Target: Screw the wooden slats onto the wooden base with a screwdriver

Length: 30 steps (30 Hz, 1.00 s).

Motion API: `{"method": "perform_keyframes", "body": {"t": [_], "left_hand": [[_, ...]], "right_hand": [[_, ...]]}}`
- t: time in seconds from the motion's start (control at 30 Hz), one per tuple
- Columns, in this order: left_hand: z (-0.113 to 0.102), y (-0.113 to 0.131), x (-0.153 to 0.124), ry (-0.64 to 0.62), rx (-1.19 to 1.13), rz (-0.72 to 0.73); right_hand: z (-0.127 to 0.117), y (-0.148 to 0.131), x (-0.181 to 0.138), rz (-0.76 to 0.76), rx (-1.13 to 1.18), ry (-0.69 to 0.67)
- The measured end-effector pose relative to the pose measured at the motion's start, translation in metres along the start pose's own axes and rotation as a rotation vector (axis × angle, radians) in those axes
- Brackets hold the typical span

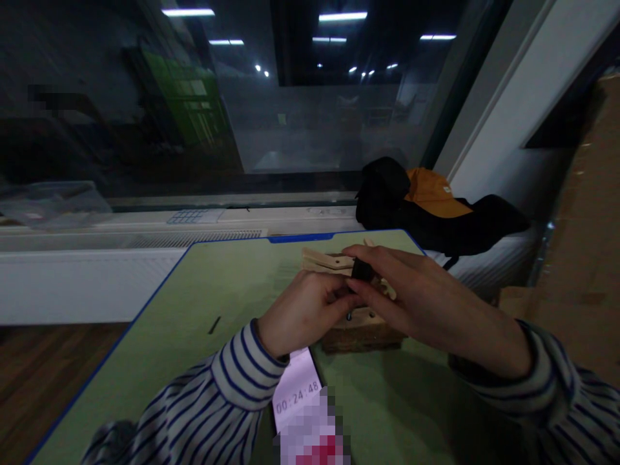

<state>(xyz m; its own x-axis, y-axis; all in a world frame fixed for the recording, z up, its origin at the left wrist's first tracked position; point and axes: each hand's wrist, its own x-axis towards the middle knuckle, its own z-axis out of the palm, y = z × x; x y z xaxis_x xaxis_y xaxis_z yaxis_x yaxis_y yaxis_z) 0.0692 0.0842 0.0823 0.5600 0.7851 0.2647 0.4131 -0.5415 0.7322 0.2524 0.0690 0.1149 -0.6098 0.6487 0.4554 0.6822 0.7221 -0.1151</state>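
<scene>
Head-worn view, forward and down from close above left hand and right hand, window beyond.

The scene is dim; tube-light reflections glare in the windowpane; below it, a partly pixelated smartphone screen glows beside the shadowed tabletop.

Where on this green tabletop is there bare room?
Between the left hand, small dark strip and far blue rim; also between the lit screen and right sleeve. Crowded: around the wooden pieces, where the right hand holds a dark block.
</scene>
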Motion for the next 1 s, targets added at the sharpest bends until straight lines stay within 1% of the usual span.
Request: {"method": "perform_keyframes", "body": {"t": [0.2,0.37,0.5,0.67,0.77,1.0], "left_hand": [[0.0012,-0.0024,-0.0009,-0.002,-0.035,-0.013],[-0.0009,0.0003,0.0003,-0.019,0.001,-0.016],[-0.0018,0.0019,0.0001,-0.041,-0.03,-0.016],[-0.0017,0.0012,0.001,-0.029,-0.007,-0.001],[-0.002,0.0009,0.0014,-0.031,0.0,-0.021],[-0.0019,-0.0029,0.0002,0.012,-0.137,-0.013]], "right_hand": [[0.0011,0.0014,0.0002,-0.021,0.027,0.027],[0.0008,0.0017,0.0004,-0.023,0.044,0.028],[0.0009,0.0006,0.0012,-0.019,0.041,0.048],[0.0004,-0.0012,0.0009,-0.026,0.032,0.039],[0.0003,-0.0011,0.0007,-0.033,0.037,0.032],[-0.0003,-0.0006,0.0017,-0.031,0.034,0.035]]}}
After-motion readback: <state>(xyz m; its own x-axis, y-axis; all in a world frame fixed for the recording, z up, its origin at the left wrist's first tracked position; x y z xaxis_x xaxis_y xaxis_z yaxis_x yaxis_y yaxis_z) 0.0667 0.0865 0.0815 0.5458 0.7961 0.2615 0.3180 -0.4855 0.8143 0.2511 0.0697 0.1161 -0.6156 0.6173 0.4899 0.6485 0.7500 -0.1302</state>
